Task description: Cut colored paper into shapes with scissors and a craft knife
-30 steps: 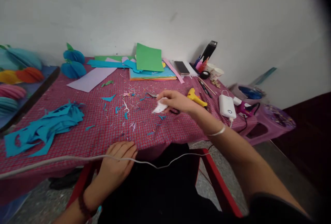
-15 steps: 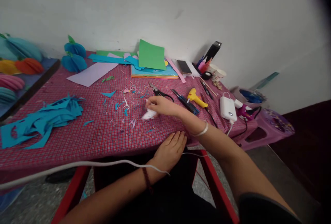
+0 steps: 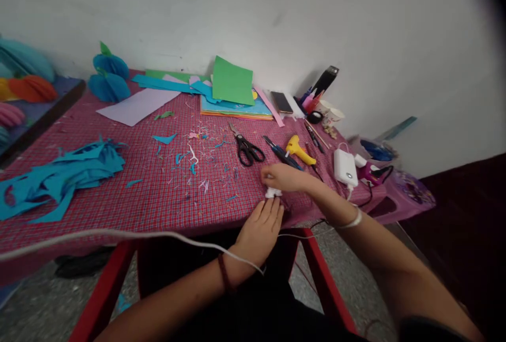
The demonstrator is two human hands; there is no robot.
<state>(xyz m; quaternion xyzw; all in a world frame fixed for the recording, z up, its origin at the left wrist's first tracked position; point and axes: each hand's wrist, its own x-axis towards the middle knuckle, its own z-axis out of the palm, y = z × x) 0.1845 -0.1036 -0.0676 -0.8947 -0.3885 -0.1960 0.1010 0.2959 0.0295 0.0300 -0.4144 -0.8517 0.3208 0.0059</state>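
across the checked tablecloth (image 3: 158,207), the right hand (image 3: 284,177) had moved rightward toward the near edge since the earlier frame. the left hand (image 3: 259,231) lay flat there, fingers extended, gripping nothing visible. the right hand was clamped on a white wad (image 3: 273,193), just beyond the left fingertips. wiping appeared in hand; the next stroke called for reaching the loose paper scraps (image 3: 193,168).

the right hand (image 3: 285,177) has brought the white wad (image 3: 272,193) rightward, near the left hand (image 3: 259,230).
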